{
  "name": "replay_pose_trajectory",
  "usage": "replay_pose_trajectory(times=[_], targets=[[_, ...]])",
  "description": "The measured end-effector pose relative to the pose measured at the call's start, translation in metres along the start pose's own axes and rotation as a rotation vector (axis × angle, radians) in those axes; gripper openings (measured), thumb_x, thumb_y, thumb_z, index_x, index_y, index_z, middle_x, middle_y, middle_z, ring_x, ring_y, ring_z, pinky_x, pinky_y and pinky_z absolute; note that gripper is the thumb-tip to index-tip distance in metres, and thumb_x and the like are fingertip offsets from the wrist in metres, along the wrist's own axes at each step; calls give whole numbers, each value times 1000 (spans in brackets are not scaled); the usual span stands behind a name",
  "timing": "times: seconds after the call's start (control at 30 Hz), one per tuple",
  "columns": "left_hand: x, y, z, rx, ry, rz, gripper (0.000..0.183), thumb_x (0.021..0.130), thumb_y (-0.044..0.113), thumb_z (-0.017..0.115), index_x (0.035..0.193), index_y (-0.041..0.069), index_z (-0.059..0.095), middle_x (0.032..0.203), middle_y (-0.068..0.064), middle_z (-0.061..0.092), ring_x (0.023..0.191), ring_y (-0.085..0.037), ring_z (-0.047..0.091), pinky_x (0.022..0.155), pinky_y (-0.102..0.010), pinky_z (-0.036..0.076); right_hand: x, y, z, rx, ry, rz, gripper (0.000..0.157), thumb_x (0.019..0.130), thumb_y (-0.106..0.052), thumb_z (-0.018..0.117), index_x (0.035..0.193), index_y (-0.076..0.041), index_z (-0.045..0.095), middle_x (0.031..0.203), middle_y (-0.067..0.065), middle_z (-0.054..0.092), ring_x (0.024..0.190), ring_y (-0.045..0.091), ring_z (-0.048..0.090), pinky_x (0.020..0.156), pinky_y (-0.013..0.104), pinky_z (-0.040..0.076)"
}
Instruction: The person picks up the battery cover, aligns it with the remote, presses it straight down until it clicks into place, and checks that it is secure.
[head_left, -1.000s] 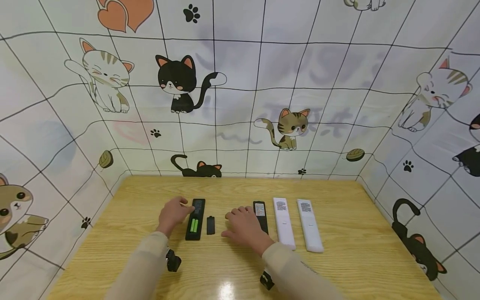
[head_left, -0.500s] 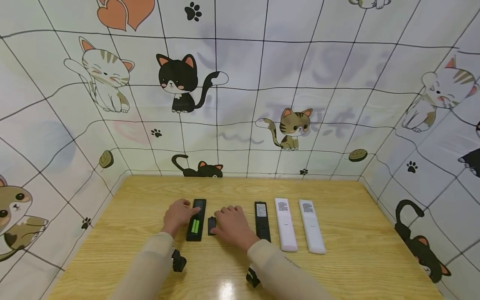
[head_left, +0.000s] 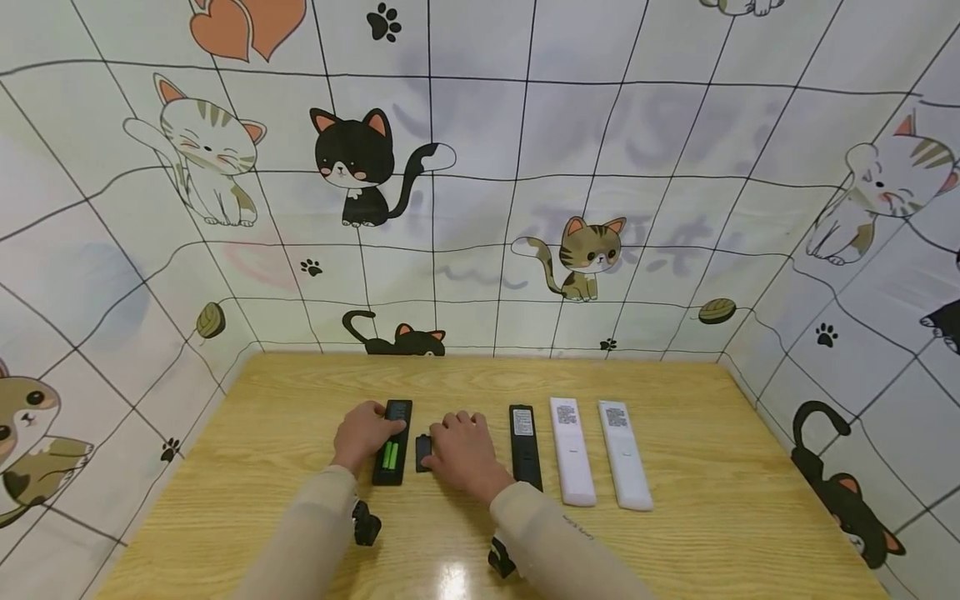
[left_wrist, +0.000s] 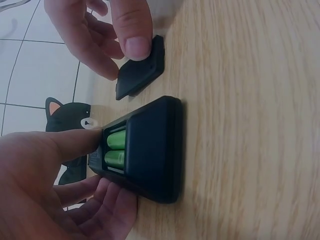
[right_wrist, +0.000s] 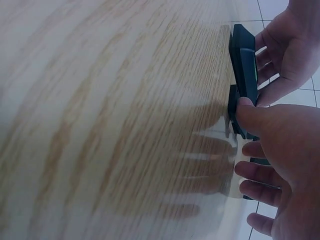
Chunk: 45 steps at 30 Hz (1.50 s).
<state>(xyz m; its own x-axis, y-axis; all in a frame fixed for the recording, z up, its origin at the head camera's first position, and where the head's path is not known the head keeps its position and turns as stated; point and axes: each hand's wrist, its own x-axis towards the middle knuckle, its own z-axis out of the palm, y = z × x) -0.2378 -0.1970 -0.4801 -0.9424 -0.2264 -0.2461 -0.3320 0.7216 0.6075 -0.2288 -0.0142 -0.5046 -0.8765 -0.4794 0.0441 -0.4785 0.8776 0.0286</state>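
Note:
A black remote control (head_left: 387,477) lies back up on the table, its battery compartment uncovered. Two green batteries (left_wrist: 115,157) sit side by side inside it. My left hand (head_left: 363,437) holds the remote's far part, thumb on top and fingers along its left side. To the right of that remote lies its small black battery cover (left_wrist: 142,75). My right hand (head_left: 468,457) pinches this cover, thumb on its near part and index finger at its far edge. In the right wrist view, the right thumb (right_wrist: 250,112) overlaps the cover; the other fingers hang loosely.
Right of my hands, a second black remote (head_left: 526,446) and two white remotes (head_left: 572,454) lie back up in a row on the wooden table (head_left: 712,467). Cloth walls (head_left: 480,275) printed with cats stand behind and at both sides.
My right hand has moved left from beside the second black remote to the battery cover and taken hold of it. My left hand has shifted slightly right over the remote.

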Motion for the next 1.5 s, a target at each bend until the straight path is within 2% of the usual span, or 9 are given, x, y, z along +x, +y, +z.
replay_pose_trajectory(times=[0.33,0.73,1.13,1.37,1.5], targets=[[-1,3,1,-13,-7,-14,59,89,36,68,131,-2,54,118,-23,63,93,-30,62,77,-42,49,1,0,-5,7,-47,-24,52,90,-57,59,135,-31,56,119,-2,59,113,19,52,96,43,41],[0,2,3,1,1,-29,57,88,35,69,129,-3,55,113,-21,65,89,-30,63,72,-40,48,4,-3,-12,-11,-96,-69,51,86,-56,65,132,-34,60,118,-5,59,107,16,51,93,39,40],[0,1,1,-17,-6,-28,55,87,36,69,123,-5,57,107,-21,66,85,-28,64,68,-37,49,10,-4,-13,49,-107,-55,47,83,-52,72,122,-28,67,112,-4,64,101,18,53,93,40,41],[0,3,1,-25,-2,-20,54,86,35,70,121,-5,57,104,-20,66,83,-28,63,66,-36,48,13,0,-11,93,-74,-11,36,80,-51,75,105,-25,71,93,-6,67,90,17,56,91,41,42],[1,5,2,-11,5,-5,52,86,35,71,118,-3,58,101,-19,66,81,-27,63,64,-35,46,13,1,-12,141,-68,14,32,80,-49,75,100,-24,71,84,-10,66,81,15,54,87,39,41]])
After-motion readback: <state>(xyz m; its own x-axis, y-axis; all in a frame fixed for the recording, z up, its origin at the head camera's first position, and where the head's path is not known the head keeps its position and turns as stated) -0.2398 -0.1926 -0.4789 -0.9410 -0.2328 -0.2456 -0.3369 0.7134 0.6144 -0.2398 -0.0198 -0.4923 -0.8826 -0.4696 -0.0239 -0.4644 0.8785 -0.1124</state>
